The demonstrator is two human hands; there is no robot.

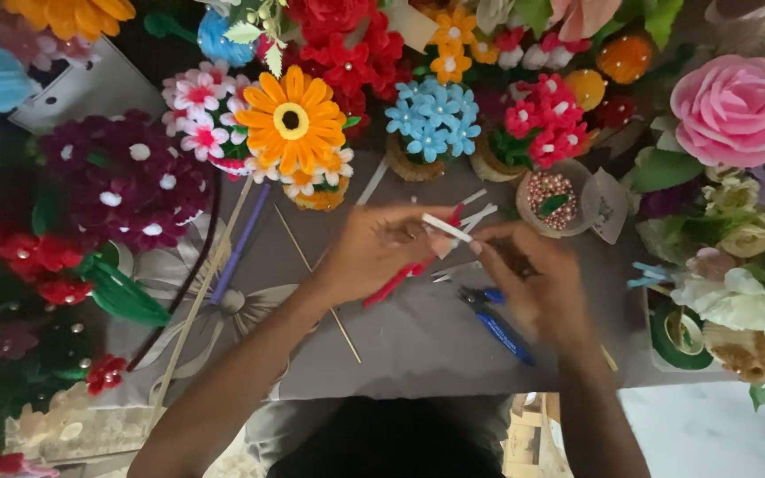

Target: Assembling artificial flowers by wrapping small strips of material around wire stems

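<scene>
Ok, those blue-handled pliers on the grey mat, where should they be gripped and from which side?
Grip the blue-handled pliers by the long blue handles, which lie free on the grey mat pointing toward the near right. Come from above on the near side: the dark jaw end sits under the right hand, so that end is blocked, probably.

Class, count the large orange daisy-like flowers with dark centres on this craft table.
1: the orange flower stands at the table's far side, left of the blue flower cluster. Others may be hidden.

Dim, soft shadows, hands motion-blurred, edges warped
</scene>
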